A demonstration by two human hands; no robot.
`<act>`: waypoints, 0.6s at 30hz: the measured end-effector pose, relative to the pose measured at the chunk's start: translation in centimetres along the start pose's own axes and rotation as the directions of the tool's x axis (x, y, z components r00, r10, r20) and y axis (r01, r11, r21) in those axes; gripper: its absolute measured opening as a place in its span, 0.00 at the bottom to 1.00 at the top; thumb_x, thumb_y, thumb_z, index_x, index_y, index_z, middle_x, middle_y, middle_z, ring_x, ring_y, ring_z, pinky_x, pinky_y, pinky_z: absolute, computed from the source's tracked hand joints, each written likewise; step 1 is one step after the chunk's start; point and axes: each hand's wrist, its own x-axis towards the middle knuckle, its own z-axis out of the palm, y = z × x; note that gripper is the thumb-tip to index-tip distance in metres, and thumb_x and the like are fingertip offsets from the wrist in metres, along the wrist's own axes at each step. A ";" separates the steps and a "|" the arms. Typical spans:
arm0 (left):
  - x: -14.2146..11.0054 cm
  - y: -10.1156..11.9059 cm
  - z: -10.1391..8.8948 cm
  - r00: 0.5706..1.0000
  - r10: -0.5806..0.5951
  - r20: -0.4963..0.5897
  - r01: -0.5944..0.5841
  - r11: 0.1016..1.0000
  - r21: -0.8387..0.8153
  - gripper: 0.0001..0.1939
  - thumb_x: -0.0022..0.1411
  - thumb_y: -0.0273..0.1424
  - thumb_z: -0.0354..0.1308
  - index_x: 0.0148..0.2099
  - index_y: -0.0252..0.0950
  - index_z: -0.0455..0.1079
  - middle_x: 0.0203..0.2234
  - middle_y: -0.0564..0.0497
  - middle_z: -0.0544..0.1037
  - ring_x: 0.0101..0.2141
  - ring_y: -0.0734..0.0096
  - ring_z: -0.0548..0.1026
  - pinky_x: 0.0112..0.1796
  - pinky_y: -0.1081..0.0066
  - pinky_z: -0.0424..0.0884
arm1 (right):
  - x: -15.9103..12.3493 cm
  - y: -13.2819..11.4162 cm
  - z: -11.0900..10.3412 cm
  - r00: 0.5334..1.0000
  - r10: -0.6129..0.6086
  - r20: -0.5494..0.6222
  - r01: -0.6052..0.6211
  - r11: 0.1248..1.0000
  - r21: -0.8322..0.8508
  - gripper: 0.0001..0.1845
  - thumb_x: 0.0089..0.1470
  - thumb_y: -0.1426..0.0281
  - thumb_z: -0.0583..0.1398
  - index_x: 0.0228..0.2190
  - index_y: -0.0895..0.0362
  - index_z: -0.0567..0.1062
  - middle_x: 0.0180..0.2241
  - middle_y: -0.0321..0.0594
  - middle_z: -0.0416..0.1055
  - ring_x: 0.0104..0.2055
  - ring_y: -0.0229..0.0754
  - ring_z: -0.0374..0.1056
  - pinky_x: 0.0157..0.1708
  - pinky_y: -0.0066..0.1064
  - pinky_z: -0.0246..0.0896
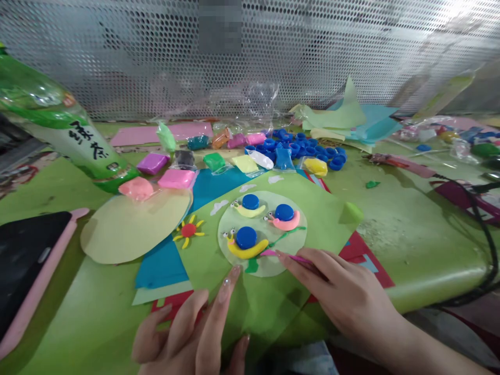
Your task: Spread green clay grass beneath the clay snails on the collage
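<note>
My right hand [344,291] grips a pink clay modelling tool [269,253], its flat tip at the green clay below the yellow snail [249,252]. My left hand [199,333] has its fingers apart, the index fingertip at the lower rim of a pale round paper [278,198]. On that paper are two more clay snails, a pale yellow one [253,212] and a pink one [288,224]; all three have blue bottle caps as shells. A green clay patch [252,266] and thin green clay stems [282,239] lie near them. Underneath is a green sheet [328,219] with a clay sun [188,229].
A green tea bottle [74,120] and a tablet in a pink case [35,260] stand left. Behind lie clay packets [177,178], blue bottle caps [297,148] and paper scraps [339,117]. A pink corded tool [406,165] lies right; its black cable [490,229] hangs over the edge.
</note>
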 end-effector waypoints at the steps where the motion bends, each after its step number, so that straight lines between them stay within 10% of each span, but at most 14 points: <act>1: 0.0 0.0 0.0 1.000 -0.003 0.001 0.003 1.000 -0.003 0.22 0.56 0.35 0.53 0.51 0.29 0.61 0.34 0.44 0.74 0.36 0.62 0.67 0.35 0.62 0.57 | 0.0 0.0 0.0 1.000 -0.002 -0.004 0.002 1.000 -0.002 0.28 0.64 0.75 0.40 0.36 0.55 0.78 0.26 0.37 0.74 0.22 0.33 0.69 0.14 0.23 0.53; 18: 0.5 0.2 -0.3 0.999 -0.027 -0.034 0.026 0.999 -0.039 0.17 0.57 0.33 0.53 0.48 0.34 0.63 0.35 0.47 0.74 0.35 0.65 0.67 0.36 0.63 0.58 | 0.4 0.1 0.0 0.998 -0.053 0.032 0.054 0.998 -0.036 0.27 0.63 0.76 0.40 0.35 0.56 0.78 0.27 0.40 0.74 0.23 0.33 0.68 0.16 0.20 0.58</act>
